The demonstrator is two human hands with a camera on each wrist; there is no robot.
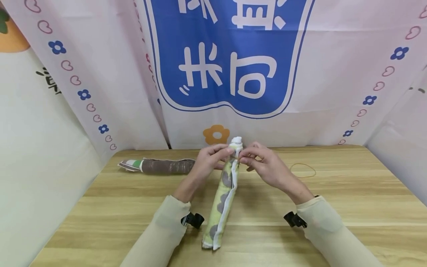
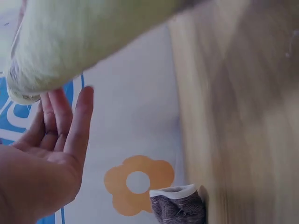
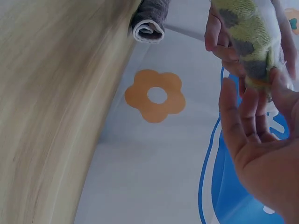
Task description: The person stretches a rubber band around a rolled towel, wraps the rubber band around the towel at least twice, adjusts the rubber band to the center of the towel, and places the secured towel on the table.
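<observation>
A yellow-green towel (image 1: pixel 221 202) with grey patches and white edging is rolled into a long tube, slanting up from the table's front. My left hand (image 1: pixel 207 160) holds it near its far end, thumb on top and fingers round the side. At that same end, my right hand (image 1: pixel 265 165) pinches a thin orange rubber band (image 3: pixel 259 83) that lies around the roll. In the left wrist view, the towel (image 2: pixel 93 42) partly covers the left hand's (image 2: pixel 51 149) fingertips.
A brown rolled towel (image 1: pixel 168 167) with a green and white end lies behind the left hand. To the right of the right hand, a loose yellow rubber band (image 1: pixel 303 170) rests on the wooden table (image 1: pixel 350 207). A printed cloth (image 1: pixel 333 74) hangs along the back edge.
</observation>
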